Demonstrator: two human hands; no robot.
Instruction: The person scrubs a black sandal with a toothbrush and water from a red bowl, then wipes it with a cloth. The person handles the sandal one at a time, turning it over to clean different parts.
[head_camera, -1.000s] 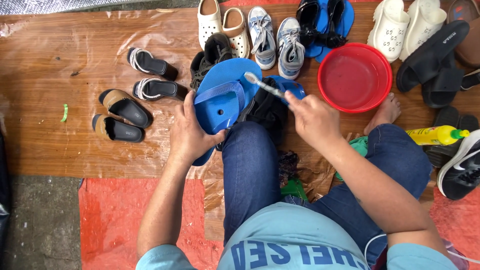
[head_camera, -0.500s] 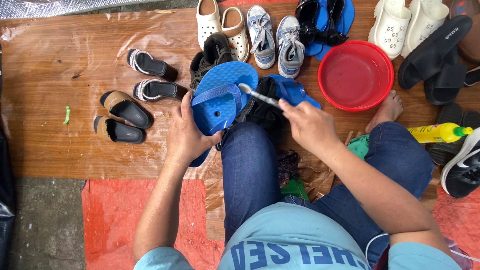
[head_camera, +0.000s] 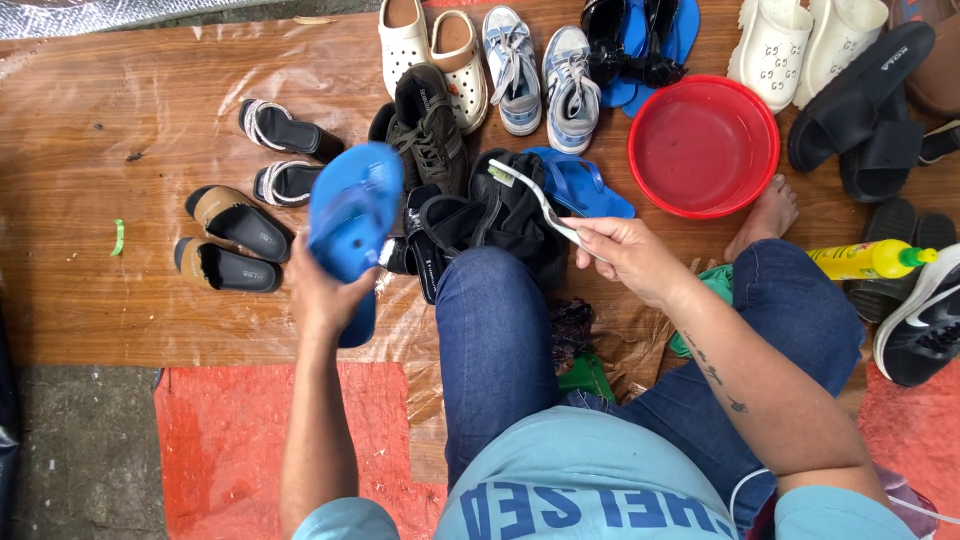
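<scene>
Blue rubber fills my left hand (head_camera: 318, 290) in the head view: a blue flip-flop (head_camera: 350, 225), gripped at its heel end with fingers curled around the sole, toe pointing to twelve o'clock, held above the plastic-covered wooden floor (head_camera: 120, 130). At three o'clock from it, my right hand (head_camera: 625, 255) pinches the handle of a white toothbrush (head_camera: 535, 195) between thumb and fingers, bristle end aimed toward eleven o'clock over a heap of black shoes (head_camera: 480, 215). Just beyond the brush lies the second blue flip-flop (head_camera: 585, 190). At one o'clock from my right hand sits a red basin (head_camera: 703, 145) holding water. Brown and black slides (head_camera: 230, 240) lie at nine o'clock from my left hand, and a yellow bottle (head_camera: 865, 260) at three o'clock beside my knee.
</scene>
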